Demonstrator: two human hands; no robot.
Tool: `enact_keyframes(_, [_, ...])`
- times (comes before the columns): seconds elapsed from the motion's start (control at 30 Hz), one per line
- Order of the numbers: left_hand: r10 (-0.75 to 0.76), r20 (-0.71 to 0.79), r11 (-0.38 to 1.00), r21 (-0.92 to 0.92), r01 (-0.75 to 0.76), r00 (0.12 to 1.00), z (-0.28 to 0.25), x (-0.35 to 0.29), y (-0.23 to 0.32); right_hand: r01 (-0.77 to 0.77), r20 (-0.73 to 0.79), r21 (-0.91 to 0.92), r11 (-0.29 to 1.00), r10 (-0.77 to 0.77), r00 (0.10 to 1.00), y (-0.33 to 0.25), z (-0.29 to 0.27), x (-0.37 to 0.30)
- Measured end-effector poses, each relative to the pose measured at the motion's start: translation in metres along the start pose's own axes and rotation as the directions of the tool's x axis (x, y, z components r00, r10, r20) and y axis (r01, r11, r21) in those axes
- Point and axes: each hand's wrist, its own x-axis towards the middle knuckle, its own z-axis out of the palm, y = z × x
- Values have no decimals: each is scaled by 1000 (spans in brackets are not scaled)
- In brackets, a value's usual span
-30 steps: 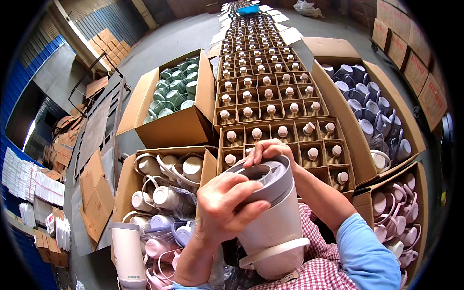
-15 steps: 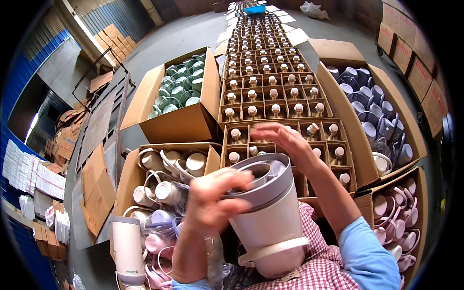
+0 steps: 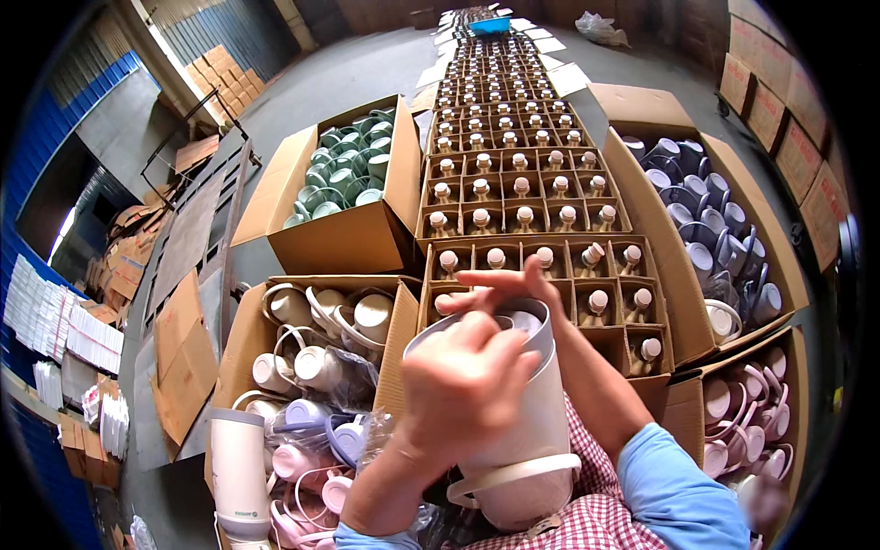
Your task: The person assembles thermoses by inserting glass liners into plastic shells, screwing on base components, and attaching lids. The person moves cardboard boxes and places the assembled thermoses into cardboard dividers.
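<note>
Ahead of both hands, a long run of partitioned cardboard trays (image 3: 522, 197) stretches away across the floor, each cell holding a small pale-capped piece. Off beyond the right hand stands a big open carton of bluish-grey cups (image 3: 701, 220); nearer on that side, a carton of pink cups (image 3: 761, 412). Beyond the left hand sits a carton of green cups (image 3: 344, 179), and just beside that hand a carton of cream and white handled cups (image 3: 321, 344), with pink and lilac ones heaped below it. A tall white bottle (image 3: 240, 472) stands upright at the far left, well apart from the hands.

Between the hands is a white cylindrical jug body (image 3: 522, 422), tilted with its open mouth facing up and away, its base down against a red checked lap and a white loop handle ringing the lower part.

The left hand (image 3: 467, 385) comes up from the lower edge, forearm bare, fingers curled over the near rim of the jug's mouth; it is blurred, so how firmly it grips I cannot tell. The right hand (image 3: 500, 284), blue sleeve behind it, reaches round the far side, its fingers spread flat and open above the rim's far edge.
</note>
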Motion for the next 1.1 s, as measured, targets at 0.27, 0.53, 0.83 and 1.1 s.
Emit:
enact_keyframes(0.27, [-5,46,999,-38,6,999,-6,10,7,96,63,100,990,-102,993,-1,-10,6])
enact_keyframes(0.53, [55,125,699,-713,52,991,-12,-15,-72,167,149,-230,959,-134,980,-27,-5,-10])
enact_keyframes(0.83, [102,63,725,-688,-31,993,-13,-27,-71,204,198,-474,857,-121,973,-18,12,-15])
enact_keyframes(1.1, [170,-4,947,-277,-165,985,-10,-16,-38,91,44,-113,989,-87,995,-2,8,-6])
